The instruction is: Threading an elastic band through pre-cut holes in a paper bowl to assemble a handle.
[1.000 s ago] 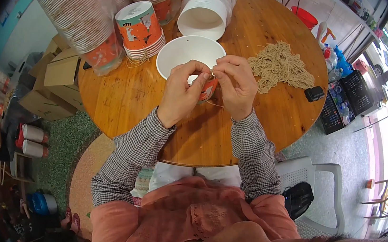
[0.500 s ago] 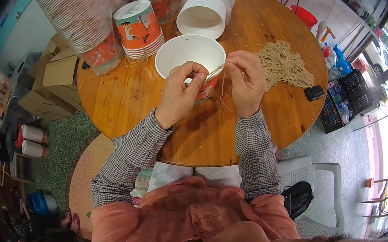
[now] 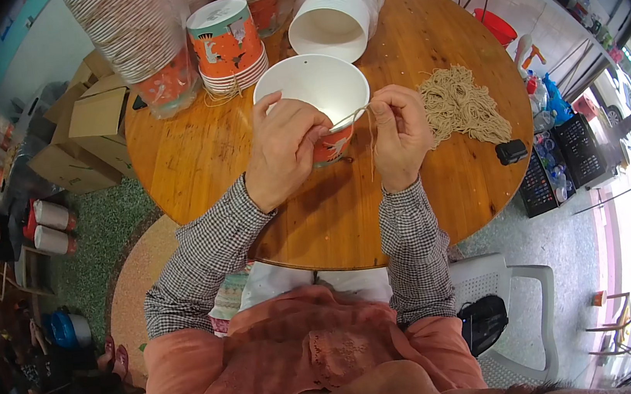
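Note:
A paper bucket (image 3: 311, 88), white inside with an orange printed outside, stands upright in front of me. My left hand (image 3: 283, 150) is at its near left rim, thumb and forefinger pinched on a beige cord (image 3: 355, 114). Over the near right rim, my right hand (image 3: 399, 125) pinches the same cord. A short length stretches between the hands, and a loose end hangs down from the right fingers. Whether the cord passes through the bucket's wall is hidden by my left hand.
A heap of beige cords (image 3: 465, 106) lies right of my hands, beside a small black device (image 3: 511, 152). Upside-down orange buckets (image 3: 224, 44) are stacked at the back left, near bagged bucket stacks (image 3: 131, 47). Nested white buckets (image 3: 331, 24) lie sideways behind. A white chair (image 3: 526, 305) stands right.
My left hand has rolled over and moved slightly left, its back now turned up. The right hand stays nearly in place, and the cord's loose end hangs straighter.

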Demonstrator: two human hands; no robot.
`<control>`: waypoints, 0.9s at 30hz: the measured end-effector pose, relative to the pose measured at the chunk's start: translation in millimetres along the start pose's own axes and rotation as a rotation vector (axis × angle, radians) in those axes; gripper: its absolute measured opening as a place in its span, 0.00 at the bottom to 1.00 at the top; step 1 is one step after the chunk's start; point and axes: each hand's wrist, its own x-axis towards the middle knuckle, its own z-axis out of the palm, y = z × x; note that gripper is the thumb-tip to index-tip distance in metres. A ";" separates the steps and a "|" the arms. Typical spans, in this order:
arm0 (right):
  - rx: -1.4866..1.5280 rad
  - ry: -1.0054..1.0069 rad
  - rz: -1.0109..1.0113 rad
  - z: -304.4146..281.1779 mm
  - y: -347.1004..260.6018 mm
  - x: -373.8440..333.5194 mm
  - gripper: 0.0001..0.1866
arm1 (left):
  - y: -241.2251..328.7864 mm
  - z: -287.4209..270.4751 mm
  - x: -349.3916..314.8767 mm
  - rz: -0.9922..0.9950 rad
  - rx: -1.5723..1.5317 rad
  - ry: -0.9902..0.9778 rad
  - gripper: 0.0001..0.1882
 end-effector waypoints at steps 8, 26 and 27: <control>0.274 -0.319 0.492 1.1 -25.6 11.4 0.06 | -10.0 -9.1 -2.2 -0.208 -0.286 0.050 0.08; 0.248 -0.456 0.617 4.1 -89.1 37.7 0.11 | 6.9 -10.4 7.0 -0.048 -0.154 0.125 0.04; 0.244 -0.451 0.614 7.9 -86.4 39.7 0.11 | 8.2 -7.2 5.8 -0.043 -0.158 0.125 0.04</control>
